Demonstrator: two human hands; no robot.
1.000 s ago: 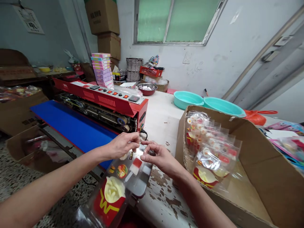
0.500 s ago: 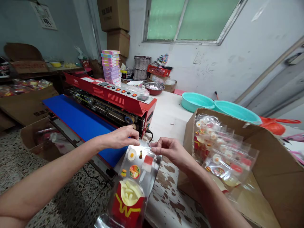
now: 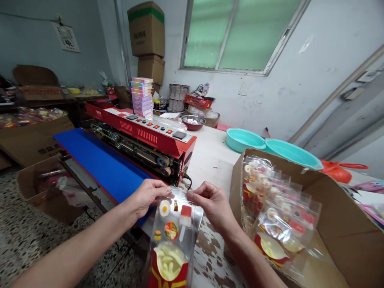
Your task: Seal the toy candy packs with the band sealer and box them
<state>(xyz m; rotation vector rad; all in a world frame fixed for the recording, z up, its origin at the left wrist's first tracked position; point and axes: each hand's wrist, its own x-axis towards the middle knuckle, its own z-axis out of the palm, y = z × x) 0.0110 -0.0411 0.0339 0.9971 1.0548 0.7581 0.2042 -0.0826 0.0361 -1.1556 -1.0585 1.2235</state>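
Note:
Both my hands pinch the top edge of a clear plastic bag (image 3: 171,244), one at each upper corner. My left hand (image 3: 149,197) is closed on its left corner, and my right hand (image 3: 212,202) is closed on the right one. Through the plastic show a fried egg, a small bottle, a burger and a round dish, all toy-sized. Below them sits a red carton of pale fries (image 3: 169,262), cut off by the lower picture edge. Just beyond my left hand are the blue conveyor belt (image 3: 102,158) and the red sealing machine (image 3: 141,130).
On the right a cardboard box (image 3: 336,224) holds several similar filled bags (image 3: 274,224), standing in a leaning row. Two turquoise basins (image 3: 246,140) stand behind it. A metal bowl (image 3: 193,123) and stacked small boxes (image 3: 142,98) lie beyond the machine.
The view has tilted up slightly, so things sit lower in the picture. My left hand has shifted to a pinch on the bag's left corner; the bag hangs straighter.

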